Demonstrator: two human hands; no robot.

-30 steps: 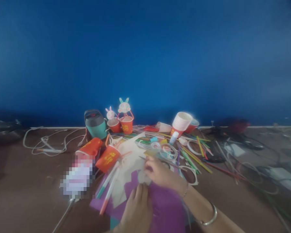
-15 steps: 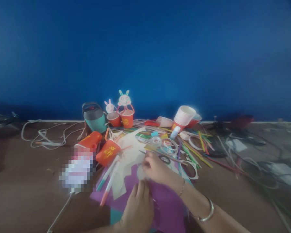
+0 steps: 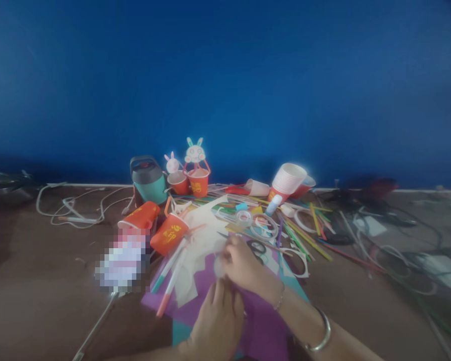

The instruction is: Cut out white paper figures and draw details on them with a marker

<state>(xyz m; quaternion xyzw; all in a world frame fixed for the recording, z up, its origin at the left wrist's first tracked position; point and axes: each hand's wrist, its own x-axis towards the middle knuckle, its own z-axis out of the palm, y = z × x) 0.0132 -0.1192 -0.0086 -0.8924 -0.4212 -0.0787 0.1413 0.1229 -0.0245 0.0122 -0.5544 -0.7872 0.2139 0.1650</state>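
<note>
Brown tabletop [image 3: 52,271] is backed by a plain blue wall [image 3: 225,85]. Purple paper sheet [image 3: 265,321] is laid in the foreground, partly covered by the left hand [image 3: 221,317], its fingers extended and held together; whether anything is gripped cannot be told. Small pale round piece [image 3: 218,268] is seen over the purple sheet, just beyond the left fingertips and beside the curled fingers of the right hand [image 3: 240,260]; a pinch cannot be confirmed. Black-handled scissors [image 3: 256,247] are partly hidden by the right hand.
</note>
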